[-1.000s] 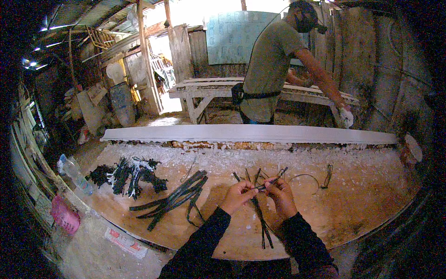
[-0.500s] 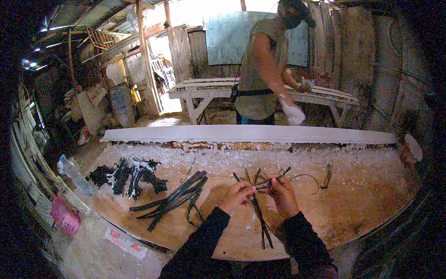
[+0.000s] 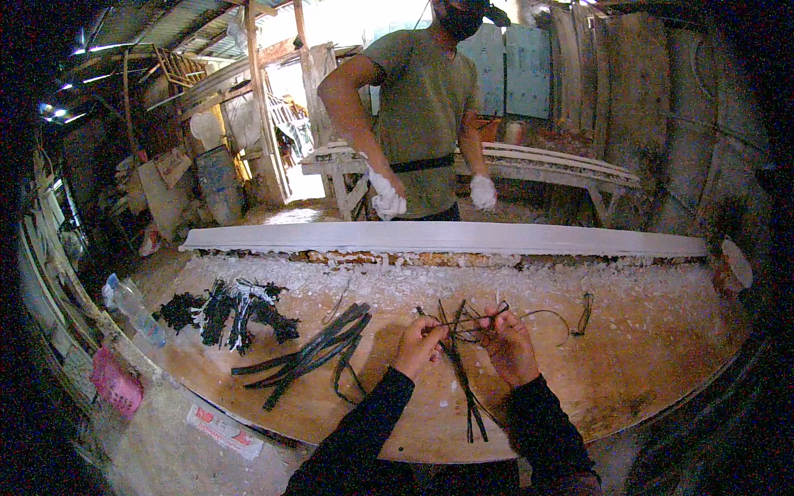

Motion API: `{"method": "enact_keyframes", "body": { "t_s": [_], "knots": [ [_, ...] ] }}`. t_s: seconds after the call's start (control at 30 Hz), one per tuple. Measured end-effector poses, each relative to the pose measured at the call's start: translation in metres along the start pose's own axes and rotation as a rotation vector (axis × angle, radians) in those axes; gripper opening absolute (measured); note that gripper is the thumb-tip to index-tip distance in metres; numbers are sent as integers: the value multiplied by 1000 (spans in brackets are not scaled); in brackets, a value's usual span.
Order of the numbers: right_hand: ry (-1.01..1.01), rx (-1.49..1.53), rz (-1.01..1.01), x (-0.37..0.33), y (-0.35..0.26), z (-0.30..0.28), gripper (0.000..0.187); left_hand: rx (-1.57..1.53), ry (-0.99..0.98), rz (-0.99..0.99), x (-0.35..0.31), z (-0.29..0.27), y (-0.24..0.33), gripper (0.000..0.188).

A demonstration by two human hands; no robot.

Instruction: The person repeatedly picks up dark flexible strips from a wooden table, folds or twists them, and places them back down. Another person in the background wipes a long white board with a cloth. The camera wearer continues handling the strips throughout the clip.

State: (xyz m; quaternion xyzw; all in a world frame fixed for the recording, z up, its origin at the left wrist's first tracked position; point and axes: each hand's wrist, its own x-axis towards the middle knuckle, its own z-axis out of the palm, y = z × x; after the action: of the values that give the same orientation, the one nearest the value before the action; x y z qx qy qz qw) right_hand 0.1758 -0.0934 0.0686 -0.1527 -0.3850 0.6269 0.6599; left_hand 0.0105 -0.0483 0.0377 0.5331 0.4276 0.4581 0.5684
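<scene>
Both my hands meet over a small bunch of crossed thin black strips [image 3: 460,379] on the wooden board [image 3: 595,388]. My left hand [image 3: 419,341] pinches a strip at the left of the crossing. On the other side, my right hand [image 3: 506,343] grips a strip between thumb and fingers. The lower ends of the bunch spread toward the board's near edge. Left of my hands lies a loose pile of longer, wider black strips [image 3: 310,355]. Farther left are tangled black clumps [image 3: 227,318] with white smears.
A long white moulding [image 3: 447,238] runs along the board's far side. Behind it stands a person [image 3: 422,124] with white-covered hands, before a bench [image 3: 562,165]. A clear bottle [image 3: 136,310] and a pink basket [image 3: 116,382] are at the left. A thin wire [image 3: 542,314] curls right of my hands.
The person opposite has turned toward the board and moved left, both hands now lowered behind the moulding. My hands have shifted slightly, still at the crossed strips.
</scene>
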Motion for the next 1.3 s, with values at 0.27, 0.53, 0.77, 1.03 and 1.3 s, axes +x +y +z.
{"method": "enact_keyframes", "body": {
  "t_s": [0.27, 0.53, 0.77, 1.03, 1.3],
  "knots": [
    [62, -648, -7, 2, 0, -13, 13, -54, -13, 59, -3, -1, 3, 20],
    [246, -1297, -342, 4, 2, 5, 21, 96, -530, 113, -11, 4, 6, 19],
    [289, -1200, -334, 0, -5, 6, 22, 153, -291, 162, -13, 5, 8, 19],
    [34, -996, -109, -1, 7, -8, 11, -84, 244, 172, 11, -16, -11, 12],
    [-337, -598, 294, -8, 4, 7, 11, -147, 183, 135, 19, -18, -28, 10]
  ]
}}
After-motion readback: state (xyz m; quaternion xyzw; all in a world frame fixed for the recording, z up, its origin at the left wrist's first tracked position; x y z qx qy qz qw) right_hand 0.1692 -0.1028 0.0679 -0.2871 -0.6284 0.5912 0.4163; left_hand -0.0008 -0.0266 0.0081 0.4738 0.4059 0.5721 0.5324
